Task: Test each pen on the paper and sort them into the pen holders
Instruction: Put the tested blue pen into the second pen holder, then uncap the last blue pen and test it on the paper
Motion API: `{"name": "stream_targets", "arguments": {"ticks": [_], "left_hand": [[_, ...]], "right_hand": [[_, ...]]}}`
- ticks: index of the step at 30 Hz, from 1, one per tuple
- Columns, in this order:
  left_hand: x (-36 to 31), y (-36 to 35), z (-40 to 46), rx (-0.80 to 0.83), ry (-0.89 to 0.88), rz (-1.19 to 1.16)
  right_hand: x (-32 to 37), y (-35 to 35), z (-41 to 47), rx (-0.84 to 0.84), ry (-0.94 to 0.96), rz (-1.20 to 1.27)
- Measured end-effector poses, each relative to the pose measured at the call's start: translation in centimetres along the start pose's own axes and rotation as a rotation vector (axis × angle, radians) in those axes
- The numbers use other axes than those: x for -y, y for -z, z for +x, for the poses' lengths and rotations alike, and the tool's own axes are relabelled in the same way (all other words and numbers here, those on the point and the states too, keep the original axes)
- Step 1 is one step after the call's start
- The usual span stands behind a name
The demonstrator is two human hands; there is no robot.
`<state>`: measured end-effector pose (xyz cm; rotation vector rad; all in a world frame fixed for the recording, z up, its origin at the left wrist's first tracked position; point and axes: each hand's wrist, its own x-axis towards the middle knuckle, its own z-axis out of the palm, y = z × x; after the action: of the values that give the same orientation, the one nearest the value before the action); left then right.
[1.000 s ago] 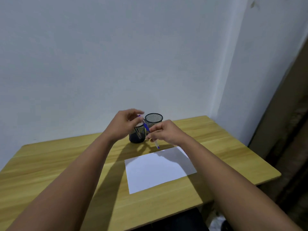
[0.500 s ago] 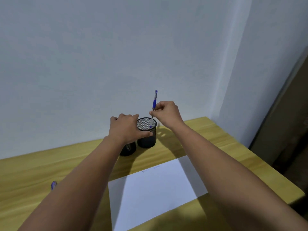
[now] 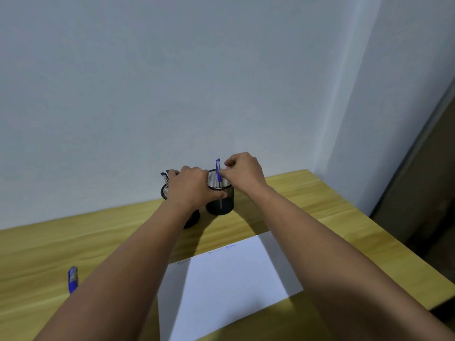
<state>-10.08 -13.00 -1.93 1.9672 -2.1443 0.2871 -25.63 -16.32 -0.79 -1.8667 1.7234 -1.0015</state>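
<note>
Black wire-mesh pen holder (image 3: 222,201), smooth matt white paper (image 3: 234,279), wood-grain table (image 3: 49,247).

One camera only, worn on the person's head, looks forward and down over the counter (image 3: 320,200) toward the wall (image 3: 172,82), close above both forearms.

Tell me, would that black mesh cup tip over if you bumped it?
Probably. The right mesh pen holder looks tall, narrow and see-through, so likely light. The left hand grips its rim, perhaps steadying it. The upright blue pen may add top weight.
</note>
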Motion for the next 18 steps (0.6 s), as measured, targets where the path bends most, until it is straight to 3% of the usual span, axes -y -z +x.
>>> {"name": "stream_targets", "arguments": {"ticks": [10, 14, 18], "left_hand": [[3.1, 5.9, -7.4, -0.160, 0.016, -0.055], [7.9, 7.5, -12.6, -0.092, 0.110, -0.086], [14.0, 6.1, -17.5, 0.127, 0.208, -0.083]], "right_hand": [[4.0, 2.6, -5.7, -0.072, 0.010, 0.185], [7.4, 0.2, -9.9, 0.101, 0.084, 0.175], [10.2, -4.3, -13.7, 0.416, 0.185, 0.107]]}}
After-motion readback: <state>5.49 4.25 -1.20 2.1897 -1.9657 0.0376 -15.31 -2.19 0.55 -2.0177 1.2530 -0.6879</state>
